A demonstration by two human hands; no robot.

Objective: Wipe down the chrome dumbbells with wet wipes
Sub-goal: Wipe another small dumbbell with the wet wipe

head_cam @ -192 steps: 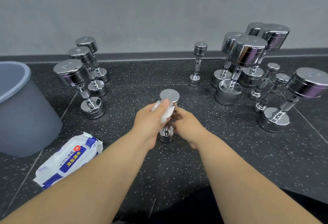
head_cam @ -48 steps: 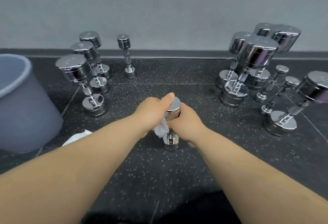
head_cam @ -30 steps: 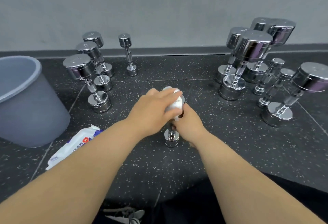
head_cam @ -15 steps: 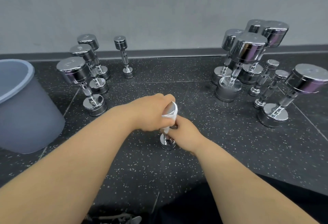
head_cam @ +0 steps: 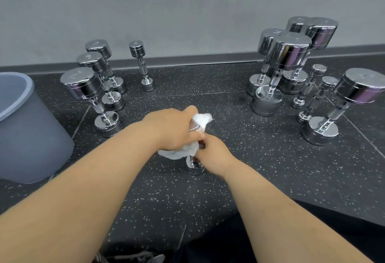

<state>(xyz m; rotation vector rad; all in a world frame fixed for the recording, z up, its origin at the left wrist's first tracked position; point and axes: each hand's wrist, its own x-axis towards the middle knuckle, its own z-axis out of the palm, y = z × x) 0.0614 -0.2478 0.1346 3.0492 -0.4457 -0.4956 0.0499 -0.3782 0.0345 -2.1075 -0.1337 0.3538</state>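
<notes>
Two hands: both were on one small dumbbell point(head_cam: 195, 167) at mid-view.
small dumbbell: stood upright on the floor point(head_cam: 250, 179). Its lower head was bare and rested on the dark speckled rubber. Its upper head was mostly covered.
left hand point(head_cam: 173, 130): grip curled around a white wipe point(head_cam: 201, 119), held over the dumbbell's upper head. A sliver of chrome showed under the fingers.
wipe: bunched. One tuft stuck out past the fingertips, and a looser fold hung below the palm, beside the handle.
right hand point(head_cam: 215, 155): grip closed around the handle just above the lower head, fingers curled, knuckles touching the left hand.
left cluster point(head_cam: 83, 87): three dumbbells, upright, lined up toward the wall point(head_cam: 187, 12).
slim dumbbell point(head_cam: 142, 66): upright, just right of that line, near the skirting.
right cluster point(head_cam: 289, 52): several larger dumbbells, upright, with two slim ones among them. All stood well apart from the hands.
bucket point(head_cam: 31, 137): grey, on the floor at far left, near the left cluster's closest dumbbell.
wall: plain grey, with a dark skirting strip along its foot.
</notes>
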